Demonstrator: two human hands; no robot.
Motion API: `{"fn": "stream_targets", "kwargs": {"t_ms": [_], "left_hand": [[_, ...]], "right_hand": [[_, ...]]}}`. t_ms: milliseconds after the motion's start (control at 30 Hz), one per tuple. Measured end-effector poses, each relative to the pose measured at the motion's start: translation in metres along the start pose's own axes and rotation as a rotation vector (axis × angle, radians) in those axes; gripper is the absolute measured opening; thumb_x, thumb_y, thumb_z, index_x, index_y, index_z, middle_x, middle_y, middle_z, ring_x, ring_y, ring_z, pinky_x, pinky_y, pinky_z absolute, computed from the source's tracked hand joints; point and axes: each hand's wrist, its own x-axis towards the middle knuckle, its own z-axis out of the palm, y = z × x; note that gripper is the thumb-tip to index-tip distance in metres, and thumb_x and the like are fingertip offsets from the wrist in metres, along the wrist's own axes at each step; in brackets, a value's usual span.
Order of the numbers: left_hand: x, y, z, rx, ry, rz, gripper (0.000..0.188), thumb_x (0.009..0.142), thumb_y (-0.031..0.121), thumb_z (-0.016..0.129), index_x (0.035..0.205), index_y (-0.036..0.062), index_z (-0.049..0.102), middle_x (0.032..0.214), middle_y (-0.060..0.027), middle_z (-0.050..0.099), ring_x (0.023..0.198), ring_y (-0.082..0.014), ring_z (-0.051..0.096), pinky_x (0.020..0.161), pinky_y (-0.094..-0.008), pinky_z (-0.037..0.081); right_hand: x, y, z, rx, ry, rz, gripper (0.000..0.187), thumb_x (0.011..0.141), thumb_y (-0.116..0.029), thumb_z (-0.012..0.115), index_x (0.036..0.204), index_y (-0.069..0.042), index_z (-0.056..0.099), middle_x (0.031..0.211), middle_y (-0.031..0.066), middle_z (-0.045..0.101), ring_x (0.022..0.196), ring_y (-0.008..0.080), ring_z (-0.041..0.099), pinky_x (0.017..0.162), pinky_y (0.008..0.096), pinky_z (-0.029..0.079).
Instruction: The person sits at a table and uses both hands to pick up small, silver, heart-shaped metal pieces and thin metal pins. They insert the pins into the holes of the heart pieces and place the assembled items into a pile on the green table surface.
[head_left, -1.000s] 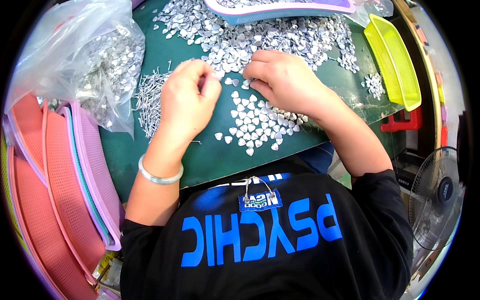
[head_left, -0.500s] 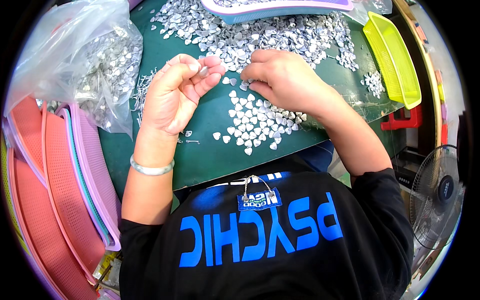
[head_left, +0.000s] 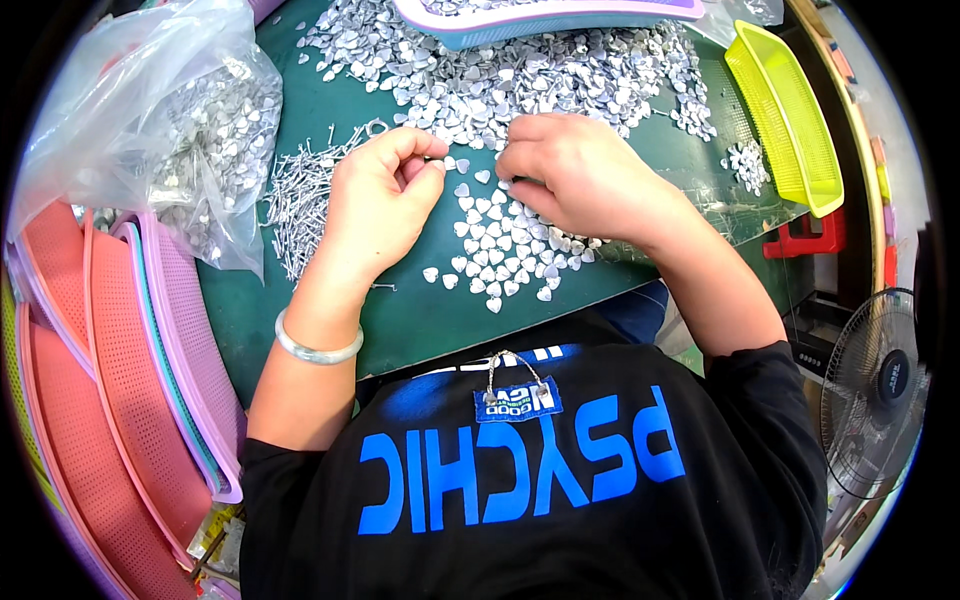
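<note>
My left hand point(head_left: 380, 200) is turned back-up over the green table, thumb and fingers drawn together beside a small silver heart-shaped piece point(head_left: 462, 166). What lies between its fingertips is hidden. My right hand point(head_left: 580, 178) has its fingers curled down at the upper edge of a loose cluster of silver hearts point(head_left: 490, 240); its fingertips cover whatever they pinch. Behind both hands spreads a large heap of the same hearts point(head_left: 520, 85). Beside my left wrist is a pile of thin silver metal pins point(head_left: 300, 205), some seemingly with looped ends.
A clear plastic bag of hearts point(head_left: 215, 150) stands at the left, above stacked pink and purple perforated baskets point(head_left: 130, 390). A purple-rimmed blue tray point(head_left: 560, 25) sits on the heap. At right are a yellow-green basket point(head_left: 785, 120), a small heart pile point(head_left: 746, 167) and a fan point(head_left: 870, 385).
My left hand has turned from palm-up, with a heart at its fingers, to back-up and reached right toward the loose hearts, uncovering the pins. My right hand has shifted slightly right and down.
</note>
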Motion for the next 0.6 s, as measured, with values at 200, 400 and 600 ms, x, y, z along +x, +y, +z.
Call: {"fn": "stream_targets", "kwargs": {"t_ms": [200, 400, 600], "left_hand": [[0.002, -0.004, 0.006, 0.311, 0.048, 0.239, 0.017, 0.078, 0.003, 0.071, 0.095, 0.0033, 0.070, 0.071, -0.0015, 0.054, 0.062, -0.0105, 0.051, 0.058, -0.0252, 0.043], [0.003, 0.000, 0.015, 0.469, 0.076, 0.428, 0.016, 0.075, 0.002, 0.072, 0.089, 0.0063, 0.069, 0.073, -0.0056, 0.056, 0.063, -0.0201, 0.057, 0.058, -0.0311, 0.045], [-0.002, 0.003, 0.013, 0.367, -0.022, 0.330, 0.013, 0.075, 0.005, 0.069, 0.087, 0.0091, 0.071, 0.073, -0.0055, 0.056, 0.067, -0.0232, 0.059, 0.060, -0.0345, 0.047]], "right_hand": [[0.011, -0.007, 0.011, -0.058, 0.038, 0.020, 0.009, 0.079, -0.014, 0.064, 0.079, -0.007, 0.067, 0.082, 0.0089, 0.062, 0.082, 0.0298, 0.064, 0.070, 0.0418, 0.053], [0.012, -0.009, 0.008, -0.088, -0.003, 0.047, 0.010, 0.080, -0.013, 0.060, 0.078, -0.006, 0.067, 0.082, 0.0097, 0.062, 0.081, 0.0296, 0.065, 0.069, 0.0416, 0.053], [0.007, -0.004, 0.009, -0.079, 0.103, 0.106, 0.008, 0.081, -0.012, 0.062, 0.083, -0.007, 0.068, 0.082, 0.0083, 0.062, 0.080, 0.0297, 0.063, 0.067, 0.0408, 0.051]]}}
